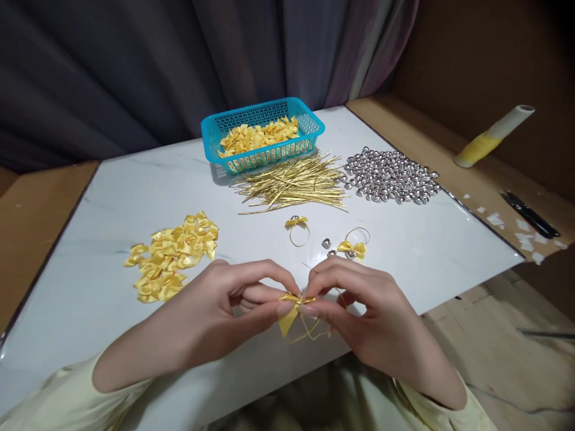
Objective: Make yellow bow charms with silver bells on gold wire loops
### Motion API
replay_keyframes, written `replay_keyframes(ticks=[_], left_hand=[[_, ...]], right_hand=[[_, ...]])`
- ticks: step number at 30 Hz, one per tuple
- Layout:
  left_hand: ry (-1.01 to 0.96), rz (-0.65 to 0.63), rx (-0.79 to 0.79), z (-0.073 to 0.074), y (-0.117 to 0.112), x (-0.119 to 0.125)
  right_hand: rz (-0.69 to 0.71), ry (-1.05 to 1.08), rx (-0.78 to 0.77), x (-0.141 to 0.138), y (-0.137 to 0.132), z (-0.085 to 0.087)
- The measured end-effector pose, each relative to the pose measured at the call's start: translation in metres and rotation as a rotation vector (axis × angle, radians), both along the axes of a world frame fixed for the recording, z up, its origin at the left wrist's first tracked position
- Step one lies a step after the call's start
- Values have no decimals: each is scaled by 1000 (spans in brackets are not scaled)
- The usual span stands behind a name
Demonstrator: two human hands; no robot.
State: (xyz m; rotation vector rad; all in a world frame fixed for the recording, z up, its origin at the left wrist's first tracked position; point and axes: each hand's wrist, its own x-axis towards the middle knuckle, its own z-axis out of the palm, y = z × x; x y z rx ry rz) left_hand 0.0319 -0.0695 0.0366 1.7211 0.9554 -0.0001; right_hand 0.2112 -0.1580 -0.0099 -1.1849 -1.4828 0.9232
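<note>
My left hand [233, 302] and my right hand [359, 305] meet over the near edge of the white table [135, 185]. Both pinch a small yellow ribbon bow [290, 311] with a thin gold wire tie [309, 330] looped under it. Just beyond my fingers lie two finished bows on gold wire rings [297, 227] [354, 244] and two loose silver beads [326, 243].
A heap of yellow bows [173, 256] lies at the left. Farther back are a blue basket [309, 123] holding more bows, a spread of gold wire ties [291, 182] and a pile of silver beads [390, 175]. A yellow-white roll [492, 137] and black pen [530, 214] rest on the brown surface at right.
</note>
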Motion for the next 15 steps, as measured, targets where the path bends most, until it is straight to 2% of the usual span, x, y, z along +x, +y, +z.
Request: replay_keyframes(ticks=[7, 15], left_hand=[[-25, -17, 72, -1, 1, -2], [-12, -41, 143, 0, 1, -1]], right_hand=[[-56, -59, 167, -4, 0, -8], [-65, -35, 176, -6, 3, -10]])
